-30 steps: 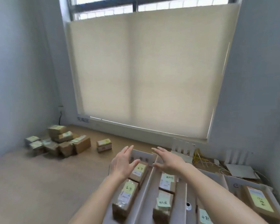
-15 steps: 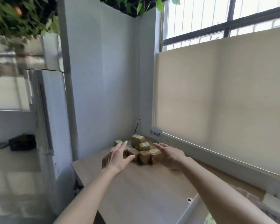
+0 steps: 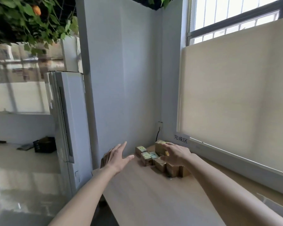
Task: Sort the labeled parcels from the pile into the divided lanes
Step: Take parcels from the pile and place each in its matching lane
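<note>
A pile of small brown cardboard parcels (image 3: 160, 162) with yellow and green labels lies in the far corner of the wooden table (image 3: 145, 193), against the wall. My left hand (image 3: 118, 156) hovers open just left of the pile, fingers spread, holding nothing. My right hand (image 3: 176, 154) is over the pile's right side with fingers loosely bent above the parcels; it hides part of the pile and no parcel is plainly gripped. The divided lanes are out of view.
A white partition wall (image 3: 124, 79) stands behind the pile. The blind-covered window (image 3: 235, 103) runs along the right, with a small paper sign (image 3: 180, 139) at its sill. A white cabinet (image 3: 67, 121) stands left of the table edge. A white corner (image 3: 271, 203) shows at lower right.
The view has swung left from the lanes to the pile in the corner. Both empty hands have reached forward, and my right hand now hangs over the parcels.
</note>
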### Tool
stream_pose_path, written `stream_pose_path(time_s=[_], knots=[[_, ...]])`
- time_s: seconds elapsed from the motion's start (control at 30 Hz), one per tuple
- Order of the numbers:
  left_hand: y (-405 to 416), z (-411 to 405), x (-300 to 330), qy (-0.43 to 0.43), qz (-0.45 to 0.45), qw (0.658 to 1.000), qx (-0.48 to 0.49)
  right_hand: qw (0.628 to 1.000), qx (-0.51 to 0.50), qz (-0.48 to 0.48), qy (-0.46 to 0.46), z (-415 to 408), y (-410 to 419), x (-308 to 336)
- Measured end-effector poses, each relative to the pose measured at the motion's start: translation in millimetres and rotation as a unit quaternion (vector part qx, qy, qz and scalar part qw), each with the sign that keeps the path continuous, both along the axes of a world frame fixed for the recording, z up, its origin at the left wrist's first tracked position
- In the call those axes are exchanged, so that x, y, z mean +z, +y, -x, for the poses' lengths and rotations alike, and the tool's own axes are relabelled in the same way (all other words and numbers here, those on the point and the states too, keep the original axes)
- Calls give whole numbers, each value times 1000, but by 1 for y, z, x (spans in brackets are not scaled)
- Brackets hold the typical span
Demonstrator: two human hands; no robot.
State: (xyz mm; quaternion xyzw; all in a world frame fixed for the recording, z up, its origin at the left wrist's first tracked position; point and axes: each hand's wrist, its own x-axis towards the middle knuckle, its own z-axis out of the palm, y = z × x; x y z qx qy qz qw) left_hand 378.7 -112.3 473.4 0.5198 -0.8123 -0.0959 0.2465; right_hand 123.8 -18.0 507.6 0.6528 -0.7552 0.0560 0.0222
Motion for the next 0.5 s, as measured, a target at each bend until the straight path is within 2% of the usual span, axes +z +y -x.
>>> stream_pose_path(time_s=[0.23, 0.5], knots=[[-126, 7, 18, -12, 15, 1000, -5, 1000, -14, 2, -4, 11, -131, 10], [-243, 6, -5, 9, -28, 999, -27, 999, -17, -31, 11, 9, -236, -2]])
